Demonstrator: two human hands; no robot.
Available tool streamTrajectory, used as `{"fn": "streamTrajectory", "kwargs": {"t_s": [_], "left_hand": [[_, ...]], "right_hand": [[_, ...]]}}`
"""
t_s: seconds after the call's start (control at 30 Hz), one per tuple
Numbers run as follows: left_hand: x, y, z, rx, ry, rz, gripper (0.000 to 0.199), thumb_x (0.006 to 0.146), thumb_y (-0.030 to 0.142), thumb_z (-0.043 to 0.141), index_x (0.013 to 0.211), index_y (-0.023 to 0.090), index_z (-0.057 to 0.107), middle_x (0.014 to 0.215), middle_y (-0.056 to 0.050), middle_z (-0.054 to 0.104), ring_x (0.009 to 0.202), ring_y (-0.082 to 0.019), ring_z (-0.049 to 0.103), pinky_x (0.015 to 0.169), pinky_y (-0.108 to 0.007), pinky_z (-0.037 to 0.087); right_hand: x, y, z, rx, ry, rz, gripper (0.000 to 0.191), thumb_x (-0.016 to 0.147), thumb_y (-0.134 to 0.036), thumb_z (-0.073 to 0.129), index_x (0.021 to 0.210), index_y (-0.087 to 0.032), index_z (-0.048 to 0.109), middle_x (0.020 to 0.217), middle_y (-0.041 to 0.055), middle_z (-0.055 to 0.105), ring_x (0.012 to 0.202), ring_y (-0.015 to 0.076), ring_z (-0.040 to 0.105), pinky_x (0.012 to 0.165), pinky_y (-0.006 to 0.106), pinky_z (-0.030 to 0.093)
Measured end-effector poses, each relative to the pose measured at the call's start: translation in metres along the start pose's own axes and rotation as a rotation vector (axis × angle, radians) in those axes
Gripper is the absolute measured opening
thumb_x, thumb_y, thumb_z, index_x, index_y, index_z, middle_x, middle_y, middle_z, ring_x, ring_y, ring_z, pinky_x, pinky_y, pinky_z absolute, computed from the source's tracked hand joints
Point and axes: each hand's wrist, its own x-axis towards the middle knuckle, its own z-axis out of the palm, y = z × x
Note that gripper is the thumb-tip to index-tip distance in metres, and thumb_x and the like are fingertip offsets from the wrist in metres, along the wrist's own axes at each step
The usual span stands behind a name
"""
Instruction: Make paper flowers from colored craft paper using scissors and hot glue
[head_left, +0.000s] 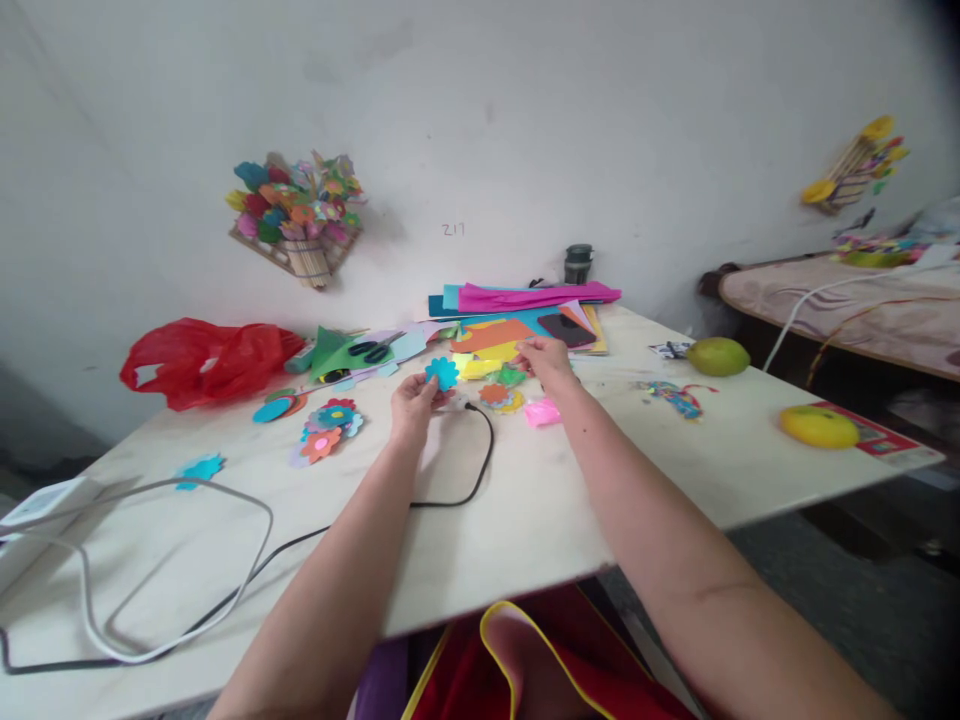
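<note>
Between thumb and fingers, my left hand (pixel 412 405) grips a blue paper flower (pixel 442 373) by its edge, above the table. My right hand (pixel 551 365) is closed in a pinch to the right of it; what its fingertips hold, if anything, is too small to make out. Bright yellow pieces (pixel 480 369) and a green piece (pixel 512 376) lie between the hands. Just nearer are an orange paper flower (pixel 495 395) and a shiny pink piece (pixel 541 412). Layered paper flowers (pixel 334 425) lie left of my left hand.
Scissors (pixel 375 348) rest on paper sheets beside a red plastic bag (pixel 202 360). A phone (pixel 568 330) lies on coloured paper at the back. A black cable (pixel 450 503) and white cable (pixel 262 540) cross the table. Two mangoes (pixel 718 356) sit at the right.
</note>
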Motion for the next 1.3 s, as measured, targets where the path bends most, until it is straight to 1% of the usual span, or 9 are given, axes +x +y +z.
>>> {"fn": "streamTrajectory", "kwargs": {"t_s": [0.17,0.33,0.43,0.57,0.73,0.93,1.07,1.17,1.3], "left_hand": [[0.0,-0.001,0.0,-0.025,0.021,0.02,0.04,0.06,0.042,0.071,0.081,0.013,0.053,0.065,0.0,0.062,0.064,-0.015,0.066,0.064,-0.026,0.052],[0.002,-0.001,-0.004,-0.053,0.054,0.029,0.038,0.061,0.042,0.071,0.077,0.014,0.052,0.066,-0.002,0.064,0.065,-0.017,0.067,0.067,-0.03,0.053],[0.004,-0.003,-0.005,-0.095,0.053,0.04,0.038,0.06,0.041,0.072,0.078,0.014,0.052,0.068,-0.003,0.065,0.066,-0.018,0.067,0.068,-0.032,0.053],[0.006,-0.006,-0.006,-0.119,0.06,0.049,0.037,0.06,0.038,0.073,0.079,0.014,0.052,0.067,-0.003,0.064,0.068,-0.019,0.067,0.071,-0.034,0.054],[0.006,-0.007,-0.006,-0.116,0.078,0.031,0.036,0.062,0.037,0.072,0.081,0.014,0.052,0.065,-0.002,0.064,0.071,-0.02,0.068,0.074,-0.037,0.054],[0.003,-0.007,-0.004,-0.154,0.07,0.03,0.037,0.063,0.034,0.073,0.084,0.014,0.051,0.065,0.0,0.063,0.068,-0.019,0.067,0.075,-0.036,0.054],[0.001,-0.005,-0.003,-0.163,0.069,0.022,0.037,0.063,0.036,0.072,0.084,0.014,0.051,0.066,-0.001,0.064,0.067,-0.018,0.067,0.074,-0.035,0.054],[0.002,-0.004,-0.005,-0.149,0.08,0.037,0.035,0.063,0.038,0.071,0.081,0.013,0.053,0.07,-0.003,0.065,0.067,-0.017,0.066,0.075,-0.035,0.054],[0.005,-0.005,-0.008,-0.172,0.145,0.069,0.032,0.063,0.037,0.071,0.078,0.013,0.054,0.071,-0.003,0.065,0.067,-0.015,0.065,0.076,-0.035,0.053]], "right_hand": [[0.002,0.011,0.001,-0.292,-0.048,-0.029,0.021,0.079,-0.027,0.047,0.081,-0.014,0.063,0.078,0.0066,0.069,0.057,0.0126,0.061,0.05,0.021,0.044],[-0.009,0.009,0.016,-0.8,-0.063,-0.148,0.027,0.082,-0.03,0.043,0.093,-0.02,0.066,0.097,0.0053,0.068,0.087,0.0188,0.062,0.067,0.026,0.045],[-0.012,0.004,0.032,-0.961,-0.104,-0.29,0.029,0.082,-0.028,0.044,0.101,-0.023,0.065,0.106,0.0046,0.065,0.099,0.0205,0.057,0.078,0.028,0.043],[-0.007,0.004,0.054,-1.094,-0.261,-0.53,0.035,0.08,-0.03,0.051,0.112,-0.021,0.06,0.119,0.0078,0.059,0.108,0.0242,0.05,0.09,0.034,0.036],[0.005,0.012,0.071,-1.219,-0.321,-0.463,0.044,0.08,-0.037,0.051,0.119,-0.016,0.053,0.121,0.0138,0.055,0.11,0.0293,0.048,0.091,0.039,0.034],[0.022,0.02,0.067,-1.291,-0.271,-0.44,0.036,0.08,-0.02,0.048,0.115,-0.015,0.055,0.113,0.0163,0.057,0.107,0.028,0.049,0.087,0.037,0.034],[0.028,0.018,0.061,-1.3,-0.152,-0.31,0.036,0.078,-0.018,0.048,0.112,-0.011,0.058,0.112,0.0196,0.057,0.106,0.0297,0.049,0.087,0.038,0.033],[0.028,0.013,0.063,-1.275,-0.171,-0.396,0.038,0.077,-0.024,0.05,0.112,-0.013,0.059,0.116,0.0179,0.056,0.108,0.0299,0.048,0.089,0.039,0.031],[0.025,0.01,0.076,-1.247,-0.349,-0.529,0.038,0.079,-0.035,0.05,0.111,-0.018,0.061,0.115,0.0137,0.059,0.106,0.0291,0.049,0.089,0.039,0.03]]}}
